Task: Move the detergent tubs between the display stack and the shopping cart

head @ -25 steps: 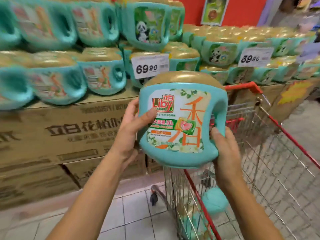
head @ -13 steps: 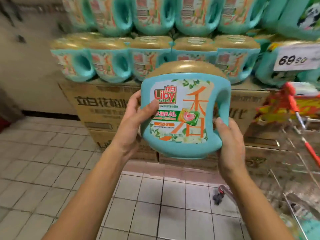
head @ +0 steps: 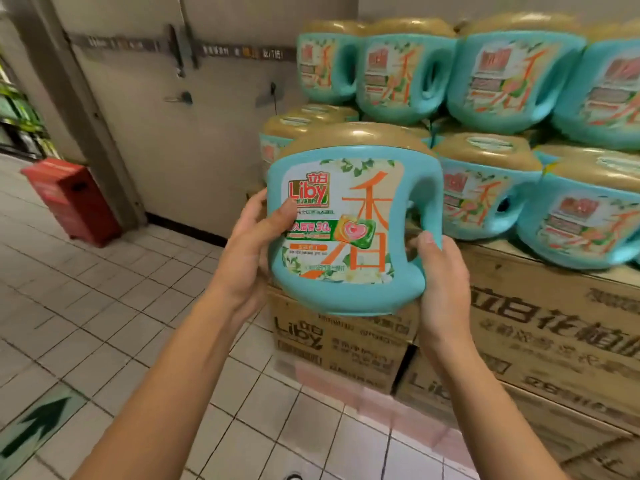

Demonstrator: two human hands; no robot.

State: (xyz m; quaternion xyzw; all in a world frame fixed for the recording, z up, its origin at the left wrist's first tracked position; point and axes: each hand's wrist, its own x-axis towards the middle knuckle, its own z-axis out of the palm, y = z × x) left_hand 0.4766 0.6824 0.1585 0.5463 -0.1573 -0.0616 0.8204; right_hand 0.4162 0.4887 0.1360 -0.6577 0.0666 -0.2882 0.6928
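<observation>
Now: tub (head: 349,230) held upright in mid-air, gold lid up, label toward the camera. It sits in front of the left end of the display stack (head: 512,81), above the cartons (head: 554,323) that carry the stack. Left hand (head: 252,244) grip: fingers curled round the plain side, thumb laid across the label edge. Right hand (head: 441,271) grip: wrapped on the lower handle corner, thumb on the front. Both are closed firmly on the tub. Judged step: returning the tub to the stack. To do it well, keep both hands on until the base sits flat. Set it down square rather than tilted, handle to the right like its neighbours, and avoid nudging the upper tier. A free slot probably lies behind the held tub, but the tub hides that spot, so this is unconfirmed. Against 0.5 s ago, the view has swung left. The shopping cart handle and the 69.90 price tag have left the frame, while the wall, floor tiles (head: 104,306) and a red box (head: 72,199) have come in. The hold on the tub is unchanged.
</observation>
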